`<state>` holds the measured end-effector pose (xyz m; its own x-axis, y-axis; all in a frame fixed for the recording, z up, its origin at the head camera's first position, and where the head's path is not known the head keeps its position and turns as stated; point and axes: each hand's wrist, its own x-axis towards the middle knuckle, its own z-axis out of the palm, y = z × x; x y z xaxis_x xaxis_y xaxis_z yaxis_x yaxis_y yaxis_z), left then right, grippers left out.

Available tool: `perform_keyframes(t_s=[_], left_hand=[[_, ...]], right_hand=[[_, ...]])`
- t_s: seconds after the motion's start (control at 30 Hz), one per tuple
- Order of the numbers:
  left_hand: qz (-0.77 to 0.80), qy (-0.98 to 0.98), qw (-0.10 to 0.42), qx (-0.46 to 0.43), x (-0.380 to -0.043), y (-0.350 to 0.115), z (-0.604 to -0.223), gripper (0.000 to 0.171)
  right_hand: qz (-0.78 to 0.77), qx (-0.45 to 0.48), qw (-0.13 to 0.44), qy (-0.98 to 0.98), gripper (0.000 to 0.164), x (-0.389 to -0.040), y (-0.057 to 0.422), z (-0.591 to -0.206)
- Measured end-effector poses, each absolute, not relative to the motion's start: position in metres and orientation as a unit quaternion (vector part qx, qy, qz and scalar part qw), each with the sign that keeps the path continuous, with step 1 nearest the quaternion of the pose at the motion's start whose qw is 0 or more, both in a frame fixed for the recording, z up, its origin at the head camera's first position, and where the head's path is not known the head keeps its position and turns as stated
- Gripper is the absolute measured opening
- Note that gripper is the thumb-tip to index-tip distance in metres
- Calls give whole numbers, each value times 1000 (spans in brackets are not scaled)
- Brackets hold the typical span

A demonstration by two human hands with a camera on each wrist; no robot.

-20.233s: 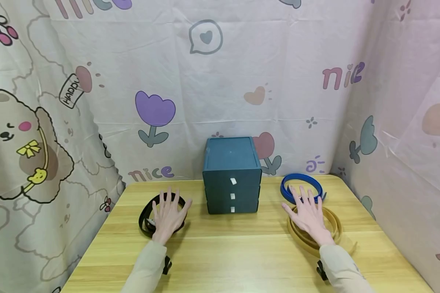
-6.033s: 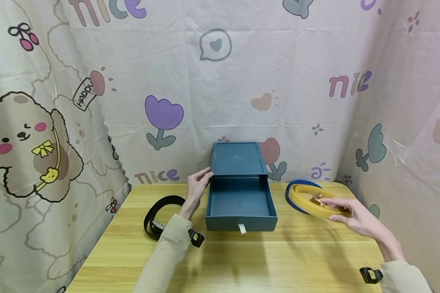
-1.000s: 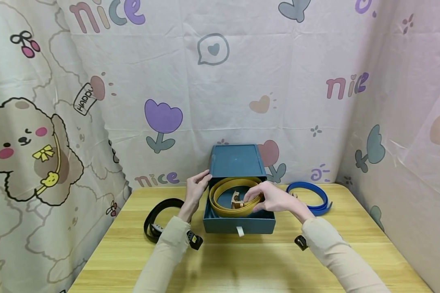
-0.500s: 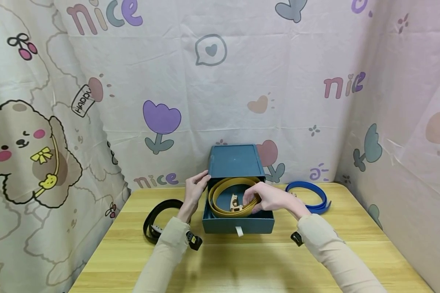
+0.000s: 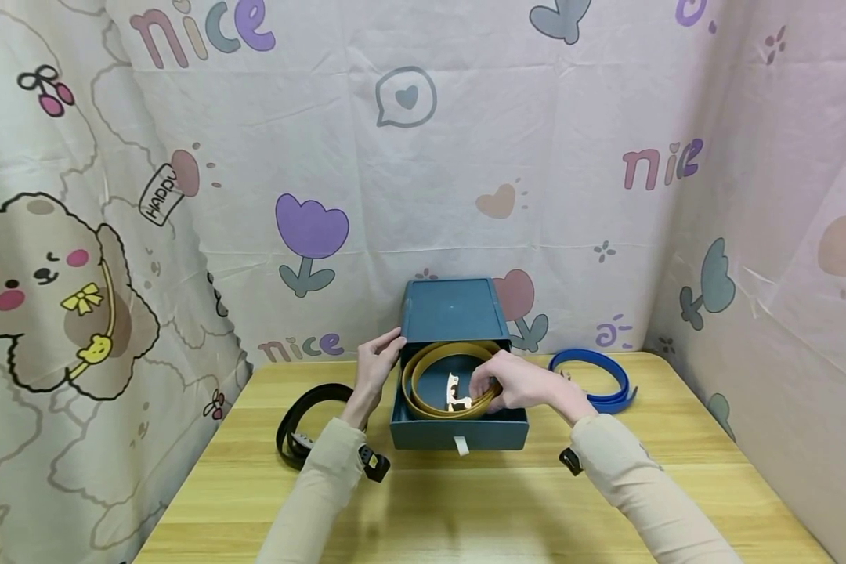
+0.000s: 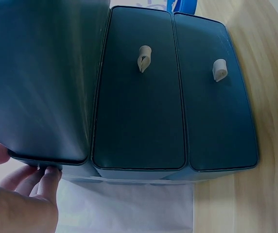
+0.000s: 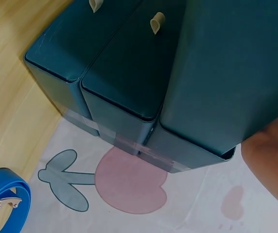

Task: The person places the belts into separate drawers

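Nearest, two pale sleeves (image 5: pixel 309 501), both cut off at the lower edge, over a wood-grain table (image 5: pixel 458 517); two black wrist devices (image 5: pixel 374 464), one per arm. Belts: three. The black belt (image 5: pixel 287 423) lies coiled at left, its right part behind the left forearm. Drawers: three; the top drawer (image 5: pixel 426 435) stands pulled out, with the coiled tan belt (image 5: pixel 428 411) and its gold buckle (image 5: pixel 453 402) inside; flat on the bottom or held up, cannot tell. The right hand (image 5: pixel 525 381) is clamped on the tan belt at the coil's right, some fingertips hidden. Two lower drawers (image 6: pixel 139 107), plain only in the wrist views, are closed, contents hidden. The left hand (image 5: pixel 374 370) touches the cabinet (image 5: pixel 454 305) at its left side; gripping or merely resting, cannot tell. The blue belt (image 5: pixel 613 406), coiled, lies right of it. Farthest, printed cloth (image 5: pixel 437 188), cropped above.
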<state>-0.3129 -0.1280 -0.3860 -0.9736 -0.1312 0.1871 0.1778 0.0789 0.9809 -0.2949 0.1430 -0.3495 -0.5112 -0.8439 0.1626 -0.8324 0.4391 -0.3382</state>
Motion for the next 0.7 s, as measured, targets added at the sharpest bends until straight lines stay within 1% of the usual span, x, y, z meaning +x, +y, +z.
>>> perform_keyframes(t_s=[0.23,0.47,0.7], left_hand=[[-688,-717,113,-13,-312,-127,-384,40],[-692,-713,112,-14,-312,-127,-384,40],[-689,-716,116,-11,-312,-127,-384,40]], right_hand=[[-147,-490,-5,859,22,-292,142,-349],[-120,-455,4,882,25,-289,143,-349],[-123,-462,-6,878,26,-291,145,-350]])
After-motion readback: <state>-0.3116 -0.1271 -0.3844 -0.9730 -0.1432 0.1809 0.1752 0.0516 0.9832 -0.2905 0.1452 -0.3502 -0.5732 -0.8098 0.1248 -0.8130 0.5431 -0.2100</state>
